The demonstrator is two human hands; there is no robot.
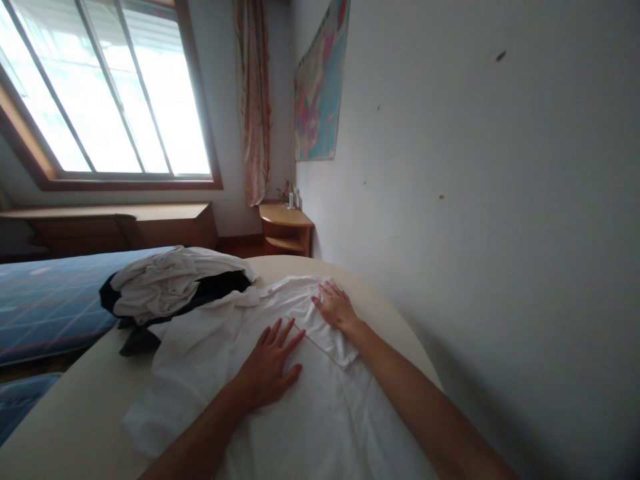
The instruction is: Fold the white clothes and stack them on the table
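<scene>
A white garment (310, 413) lies spread on a round cream table (75, 413). My left hand (270, 367) rests flat on the middle of the cloth with its fingers spread, open. My right hand (336, 307) lies flat farther off on a folded part of the same garment, near a sleeve or collar edge, fingers stretched out. Neither hand grips anything.
A pile of white and black clothes (170, 283) sits on the table to the left of the garment. A bed with a blue checked cover (50, 300) stands at the left. A bare wall (475, 200) runs close on the right. A wooden corner shelf (285, 230) and a window (110, 93) are behind.
</scene>
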